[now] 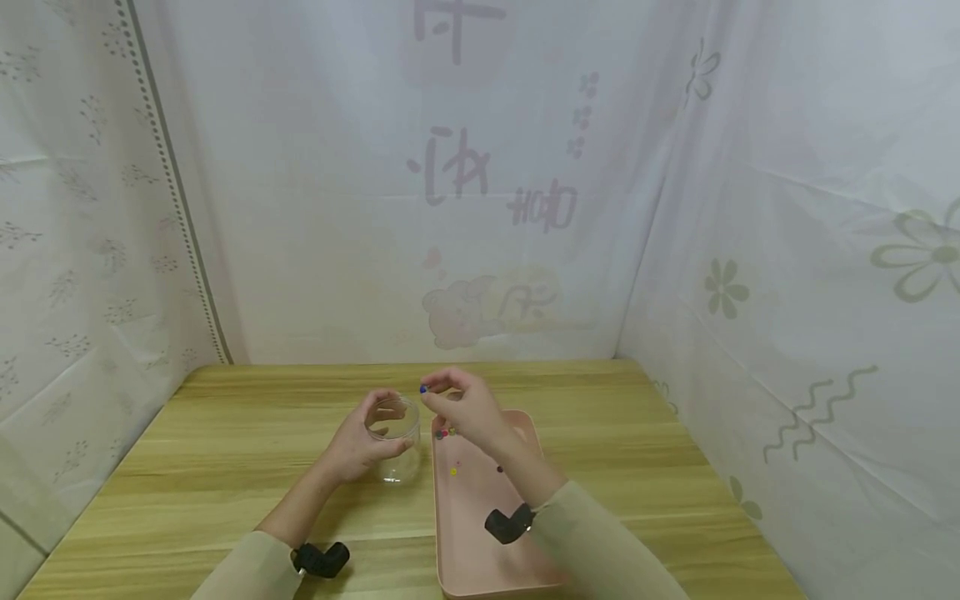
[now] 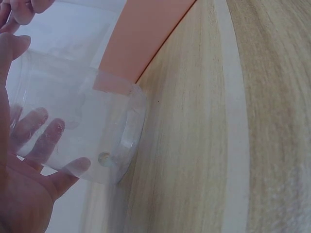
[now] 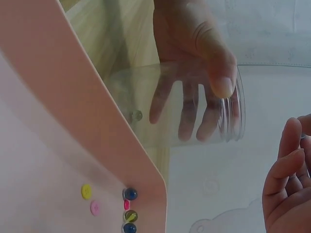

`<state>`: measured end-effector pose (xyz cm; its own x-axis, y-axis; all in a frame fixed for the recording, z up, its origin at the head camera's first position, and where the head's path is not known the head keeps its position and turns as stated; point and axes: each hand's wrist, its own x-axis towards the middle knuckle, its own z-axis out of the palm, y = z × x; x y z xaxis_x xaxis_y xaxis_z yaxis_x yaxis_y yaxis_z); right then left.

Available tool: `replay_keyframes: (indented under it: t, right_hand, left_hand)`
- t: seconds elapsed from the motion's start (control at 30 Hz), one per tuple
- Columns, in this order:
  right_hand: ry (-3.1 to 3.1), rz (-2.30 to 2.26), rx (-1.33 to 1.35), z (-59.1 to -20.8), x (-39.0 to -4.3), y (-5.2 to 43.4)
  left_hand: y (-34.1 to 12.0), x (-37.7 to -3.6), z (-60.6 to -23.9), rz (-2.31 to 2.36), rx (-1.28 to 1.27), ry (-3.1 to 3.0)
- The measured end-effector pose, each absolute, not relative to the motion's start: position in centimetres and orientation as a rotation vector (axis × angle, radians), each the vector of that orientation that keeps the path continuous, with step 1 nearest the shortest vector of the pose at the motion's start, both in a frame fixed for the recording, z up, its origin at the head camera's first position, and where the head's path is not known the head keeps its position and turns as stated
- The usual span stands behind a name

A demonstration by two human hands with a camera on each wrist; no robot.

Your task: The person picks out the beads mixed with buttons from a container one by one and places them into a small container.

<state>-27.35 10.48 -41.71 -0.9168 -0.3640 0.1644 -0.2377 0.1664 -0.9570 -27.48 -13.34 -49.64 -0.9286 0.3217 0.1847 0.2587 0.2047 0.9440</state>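
My left hand [image 1: 367,442] grips a clear, lidless jar [image 1: 403,454] near its rim, thumb on one side and fingers round the other. The jar stands upright beside the pink tray [image 1: 472,550]. Low inside the jar lies a clear glass marble [image 3: 138,115], also visible through the wall in the left wrist view [image 2: 104,158]. Close by the jar's mouth, at its right, my right hand [image 1: 468,410] pinches a small blue marble [image 1: 423,389] between thumb and fingertips. In the right wrist view the fingers mostly hide that marble.
Inside the tray, dark blue marbles [image 3: 129,193] and a yellow-green marble [image 3: 130,216] line the far end. A yellow button [image 3: 86,191] and a pink button [image 3: 95,208] lie near them. Patterned white curtains [image 1: 337,208] enclose the wooden table [image 1: 225,467].
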Motion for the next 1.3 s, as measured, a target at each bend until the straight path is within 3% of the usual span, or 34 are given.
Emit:
replay_keyframes:
  t: [1.3]
  right_hand:
    - [2.356,-1.692,-0.711,-43.2,-26.5,7.9]
  left_hand:
    - [-13.2,-27.4,-49.7,1.860,0.645,2.404]
